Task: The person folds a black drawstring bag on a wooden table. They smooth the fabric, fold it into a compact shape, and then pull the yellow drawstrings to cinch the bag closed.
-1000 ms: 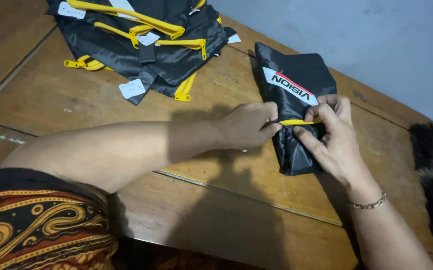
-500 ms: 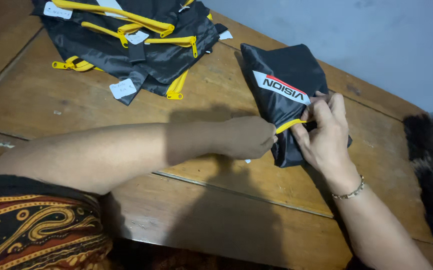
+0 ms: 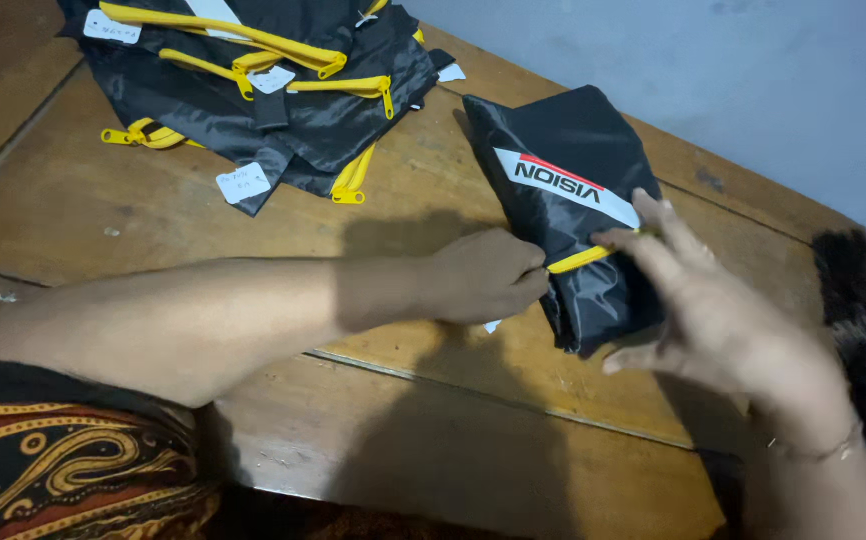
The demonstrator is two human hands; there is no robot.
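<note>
— What did the left hand (image 3: 483, 280) do at that moment?

— It was closed almost like a fist. Its fingertips pinched the left end of the yellow zipper (image 3: 581, 259) on the folded black pouch (image 3: 573, 220), and the knuckles rested on the wooden table (image 3: 103, 230).

— And the right hand (image 3: 723, 320)?

— That one was more open. The fingers (image 3: 653, 250) were spread and only a little bent, lying over the right side of the pouch. One fingertip touched the other end of the yellow zipper. Whether it truly gripped something, I could not tell.

— Where was the pouch?

— It lay flat on the table, near the far edge at the right, with a white label stripe on its upper part.

— Was anything else on the table?

— Yes. At the far left corner was a pile of black bags (image 3: 283, 110) with yellow zippers and small white paper tags, well apart from the hands. At the right edge something dark and furry (image 3: 863, 290) was visible.
</note>
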